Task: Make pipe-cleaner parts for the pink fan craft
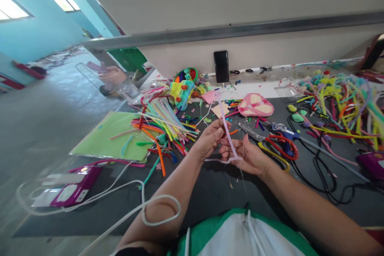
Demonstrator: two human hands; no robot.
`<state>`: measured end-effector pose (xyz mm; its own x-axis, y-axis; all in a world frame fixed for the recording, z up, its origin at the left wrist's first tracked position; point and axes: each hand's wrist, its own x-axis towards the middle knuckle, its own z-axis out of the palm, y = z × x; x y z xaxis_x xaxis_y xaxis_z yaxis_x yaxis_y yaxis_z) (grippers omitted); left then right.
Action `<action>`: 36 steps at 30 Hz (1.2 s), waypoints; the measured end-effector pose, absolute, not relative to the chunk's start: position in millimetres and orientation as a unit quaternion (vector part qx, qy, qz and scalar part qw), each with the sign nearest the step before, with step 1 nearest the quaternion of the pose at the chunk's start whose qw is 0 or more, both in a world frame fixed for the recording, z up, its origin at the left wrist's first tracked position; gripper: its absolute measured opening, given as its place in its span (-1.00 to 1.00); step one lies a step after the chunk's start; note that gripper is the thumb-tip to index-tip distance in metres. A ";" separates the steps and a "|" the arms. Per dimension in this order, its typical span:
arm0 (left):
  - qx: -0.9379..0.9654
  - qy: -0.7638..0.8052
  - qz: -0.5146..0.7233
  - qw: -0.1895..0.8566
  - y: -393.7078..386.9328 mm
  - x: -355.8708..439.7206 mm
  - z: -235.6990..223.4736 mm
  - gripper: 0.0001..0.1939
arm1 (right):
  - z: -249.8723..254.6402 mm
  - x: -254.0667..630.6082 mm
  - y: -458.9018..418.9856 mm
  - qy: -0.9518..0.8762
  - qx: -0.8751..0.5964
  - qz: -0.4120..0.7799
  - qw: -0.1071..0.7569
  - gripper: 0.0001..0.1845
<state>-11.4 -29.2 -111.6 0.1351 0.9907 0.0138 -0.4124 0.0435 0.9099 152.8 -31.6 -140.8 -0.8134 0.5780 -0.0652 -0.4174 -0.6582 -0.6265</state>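
Both my hands meet over the dark table [210, 192] and pinch a pale lilac pipe cleaner [225, 126]. My left hand [210, 138] is closed on its upright stem. My right hand [249, 156] is closed on its lower end, where the stem bends sideways toward the left. The upper tip of the pipe cleaner points away from me, toward a pink woven piece [255, 105].
A heap of coloured pipe cleaners [162, 122] lies on a green sheet [109, 136] at left; another heap [342, 100] is at right. Red-handled scissors [273, 142], a black phone [221, 66] against the wall, purple glue guns [72, 188] with white cables, and black cords [318, 176].
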 end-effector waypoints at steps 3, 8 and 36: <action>0.407 0.331 0.577 0.626 -25.1 -17.0 -112.9 -0.63 | -138.1 155.3 -30.4 -0.312 -0.124 0.894 0.297 -0.22; 0.438 0.323 0.563 0.622 -20.8 -23.5 -115.5 -0.67 | -135.9 155.9 -30.1 -0.309 -0.112 0.892 0.310 -0.22; 0.506 0.300 0.574 0.570 -20.5 -23.9 -122.5 -0.86 | -137.3 159.7 -30.6 -0.247 -0.047 0.923 0.292 -0.30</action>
<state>-23.9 -20.5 -122.5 0.1606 0.9577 0.2388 -0.3512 -0.1706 0.9206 159.7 -30.6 -137.3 -0.8246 0.5628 0.0577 -0.5165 -0.7072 -0.4828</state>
